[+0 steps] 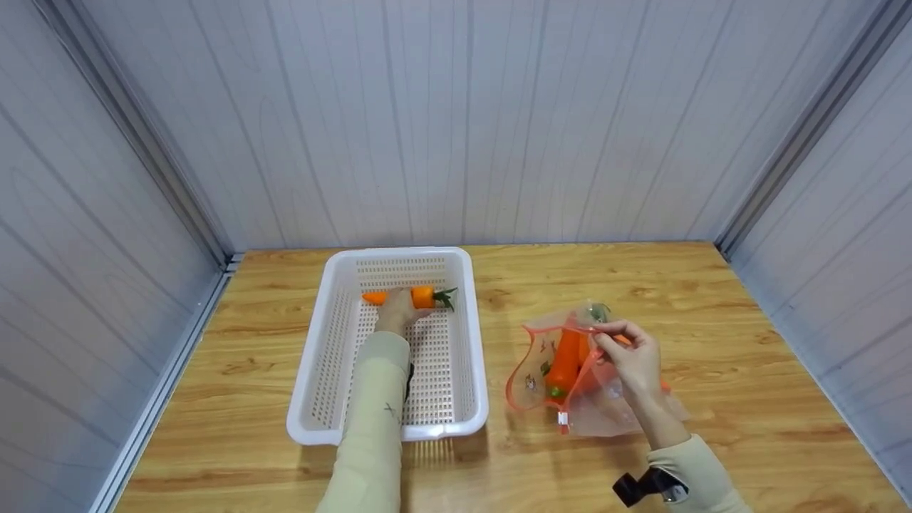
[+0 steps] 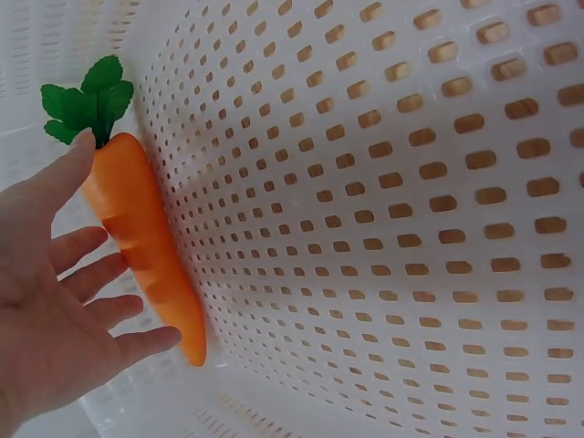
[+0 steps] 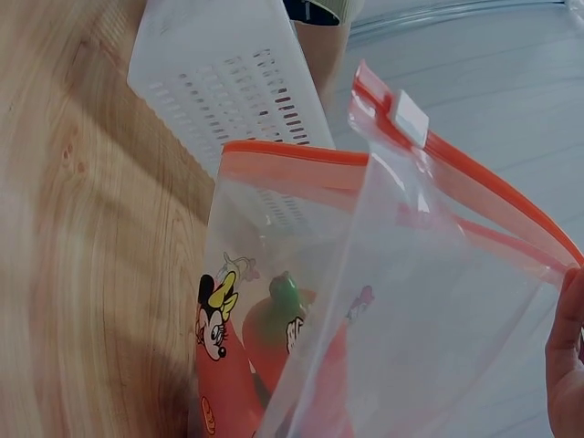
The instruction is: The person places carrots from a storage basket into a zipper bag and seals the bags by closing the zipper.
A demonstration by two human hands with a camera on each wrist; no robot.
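An orange carrot [image 2: 137, 219] with green leaves lies at the far end of a white perforated basket [image 1: 476, 370]. Over it reaches my left hand [image 1: 395, 313], its fingers loosely spread and the fingertips right at the carrot's side in the left wrist view. The thumb is beside the leaves. My right hand [image 1: 634, 356] pinches the orange-red rim of a clear zip bag [image 3: 411, 274] between thumb and fingers, and the bag's mouth gapes. Inside the bag are red and orange vegetables, one a red piece [image 1: 563, 363] with a green stem. A white slider [image 3: 409, 119] sits on the zip.
The basket and the bag stand side by side on a wood-grain table [image 1: 235, 399], basket to the left. Pale panel walls [image 1: 427, 128] enclose the table at the back and both sides. A dark device [image 1: 645, 488] is strapped at the right wrist.
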